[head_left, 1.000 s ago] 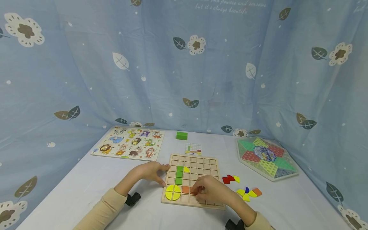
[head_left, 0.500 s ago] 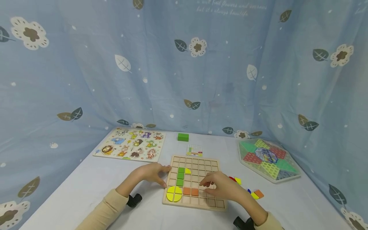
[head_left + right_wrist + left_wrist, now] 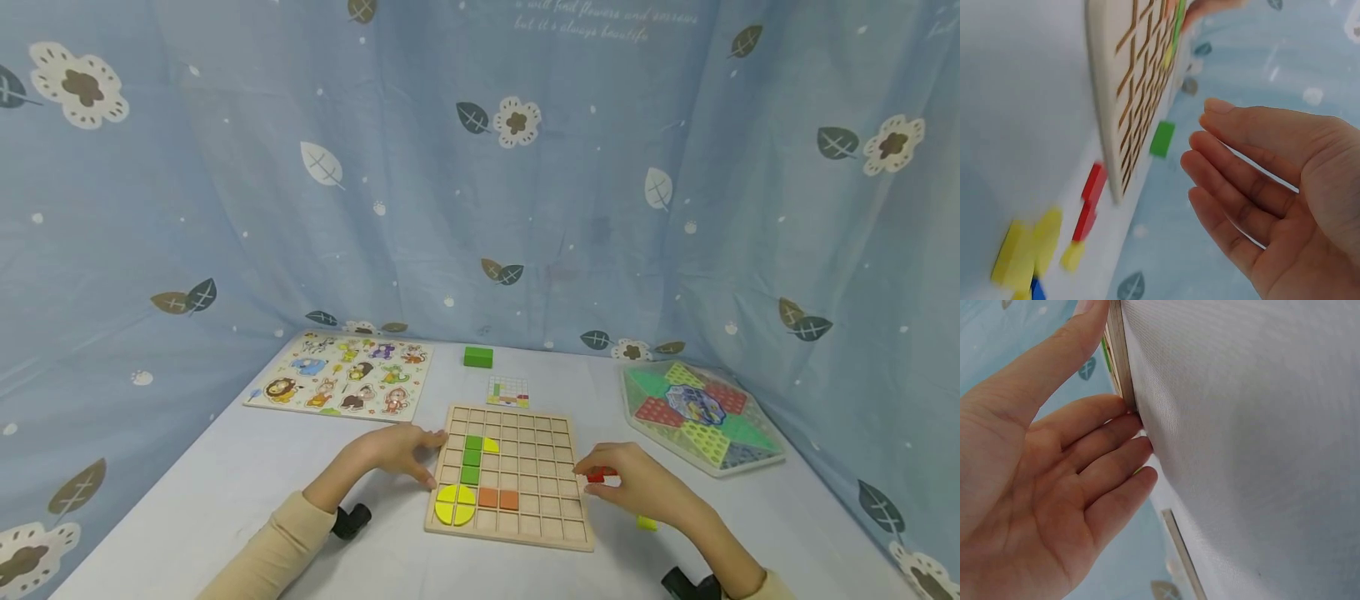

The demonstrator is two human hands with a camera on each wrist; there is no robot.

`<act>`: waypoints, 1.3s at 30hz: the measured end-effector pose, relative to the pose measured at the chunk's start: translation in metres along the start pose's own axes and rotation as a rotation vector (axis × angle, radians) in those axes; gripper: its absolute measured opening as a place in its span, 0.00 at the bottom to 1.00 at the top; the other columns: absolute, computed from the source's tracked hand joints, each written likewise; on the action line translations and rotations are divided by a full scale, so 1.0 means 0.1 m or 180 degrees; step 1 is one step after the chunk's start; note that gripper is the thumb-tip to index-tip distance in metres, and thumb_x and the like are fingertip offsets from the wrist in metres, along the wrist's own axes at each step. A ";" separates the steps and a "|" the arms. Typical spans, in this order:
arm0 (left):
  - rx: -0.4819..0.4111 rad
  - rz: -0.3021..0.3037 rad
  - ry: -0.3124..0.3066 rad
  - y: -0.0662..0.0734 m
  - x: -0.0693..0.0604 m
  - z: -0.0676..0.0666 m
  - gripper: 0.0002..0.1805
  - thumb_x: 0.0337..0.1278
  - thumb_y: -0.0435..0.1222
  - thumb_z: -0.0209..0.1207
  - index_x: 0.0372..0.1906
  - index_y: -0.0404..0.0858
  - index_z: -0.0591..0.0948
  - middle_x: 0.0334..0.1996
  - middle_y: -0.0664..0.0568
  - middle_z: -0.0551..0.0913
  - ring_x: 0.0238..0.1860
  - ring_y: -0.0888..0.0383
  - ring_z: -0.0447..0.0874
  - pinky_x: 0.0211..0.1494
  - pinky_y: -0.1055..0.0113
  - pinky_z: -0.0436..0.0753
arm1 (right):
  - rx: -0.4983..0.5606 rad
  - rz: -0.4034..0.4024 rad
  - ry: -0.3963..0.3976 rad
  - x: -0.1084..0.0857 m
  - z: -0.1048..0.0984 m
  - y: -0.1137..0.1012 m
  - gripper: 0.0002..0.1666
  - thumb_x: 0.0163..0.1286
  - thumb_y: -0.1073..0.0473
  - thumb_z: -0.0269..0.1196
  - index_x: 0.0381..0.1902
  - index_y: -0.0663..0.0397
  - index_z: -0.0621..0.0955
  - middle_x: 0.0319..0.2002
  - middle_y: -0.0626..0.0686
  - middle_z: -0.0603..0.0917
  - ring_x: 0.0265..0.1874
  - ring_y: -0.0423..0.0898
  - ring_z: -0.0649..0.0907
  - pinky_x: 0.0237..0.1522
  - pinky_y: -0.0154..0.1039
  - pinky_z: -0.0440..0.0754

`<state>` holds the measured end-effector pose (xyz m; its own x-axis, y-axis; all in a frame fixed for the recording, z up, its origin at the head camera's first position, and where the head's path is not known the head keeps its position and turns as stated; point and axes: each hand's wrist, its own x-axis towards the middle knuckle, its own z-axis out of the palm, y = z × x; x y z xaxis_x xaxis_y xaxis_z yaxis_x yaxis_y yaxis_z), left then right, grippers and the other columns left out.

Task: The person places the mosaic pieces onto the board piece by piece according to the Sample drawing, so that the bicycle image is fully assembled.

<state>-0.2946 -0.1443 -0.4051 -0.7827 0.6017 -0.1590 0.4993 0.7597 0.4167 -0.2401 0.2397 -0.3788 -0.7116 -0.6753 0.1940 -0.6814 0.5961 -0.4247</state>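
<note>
My left hand (image 3: 401,454) touches the left edge of the square wooden grid board (image 3: 525,471) with thumb and fingertips, its fingers loosely extended. On the board lie yellow quarter-circle pieces (image 3: 447,495) forming a disc, a green column (image 3: 472,458), a lone yellow quarter piece (image 3: 491,446) and two orange squares (image 3: 488,498). Just off the board's right edge, my right hand (image 3: 633,479) hovers near red pieces (image 3: 597,477). In the right wrist view its fingers are relaxed and hold nothing, and the red pieces (image 3: 1093,184) lie on the table beside the board.
Yellow pieces (image 3: 1013,253) and a blue piece (image 3: 1037,290) lie by the red ones. Behind the board are a pattern card (image 3: 508,391) and a green block (image 3: 478,357). An animal puzzle (image 3: 337,375) lies back left, a hexagonal game box (image 3: 701,415) right.
My right hand has moved right, from the orange squares on the board to the red pieces beside it, leaving the second orange square in its cell. The left hand stays at the board's edge.
</note>
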 end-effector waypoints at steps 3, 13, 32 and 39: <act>0.0000 0.0001 0.0000 0.00 0.00 0.00 0.43 0.44 0.48 0.72 0.67 0.35 0.71 0.67 0.47 0.69 0.68 0.46 0.64 0.69 0.52 0.66 | -0.0067 0.0053 0.0005 -0.10 -0.08 0.10 0.14 0.59 0.64 0.70 0.45 0.54 0.85 0.37 0.46 0.84 0.35 0.39 0.81 0.36 0.39 0.83; -0.0018 -0.0049 -0.0005 -0.01 -0.02 0.00 0.43 0.45 0.49 0.72 0.67 0.37 0.71 0.68 0.48 0.69 0.68 0.45 0.64 0.69 0.51 0.65 | -0.0202 0.0435 -0.0231 -0.40 -0.26 0.32 0.16 0.57 0.62 0.71 0.45 0.51 0.85 0.40 0.45 0.84 0.37 0.45 0.81 0.36 0.41 0.83; 0.0001 -0.0034 -0.0022 -0.02 -0.01 0.00 0.44 0.45 0.49 0.71 0.68 0.37 0.70 0.68 0.48 0.68 0.69 0.45 0.63 0.69 0.51 0.65 | -0.0267 0.0656 -0.0411 -0.83 -0.35 0.84 0.14 0.55 0.64 0.72 0.41 0.51 0.85 0.38 0.44 0.85 0.37 0.44 0.82 0.35 0.47 0.84; 0.0007 -0.0001 -0.0019 -0.02 0.00 0.01 0.43 0.45 0.49 0.71 0.67 0.36 0.71 0.68 0.48 0.68 0.69 0.44 0.63 0.69 0.51 0.65 | -0.0213 0.0545 -0.0370 -0.88 -0.31 0.92 0.13 0.55 0.65 0.71 0.40 0.50 0.85 0.38 0.43 0.85 0.36 0.39 0.82 0.35 0.43 0.84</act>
<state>-0.2955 -0.1454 -0.4069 -0.7807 0.6029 -0.1644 0.4999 0.7604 0.4147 -0.2457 0.3674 -0.4074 -0.7961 -0.6048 0.0191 -0.5648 0.7314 -0.3822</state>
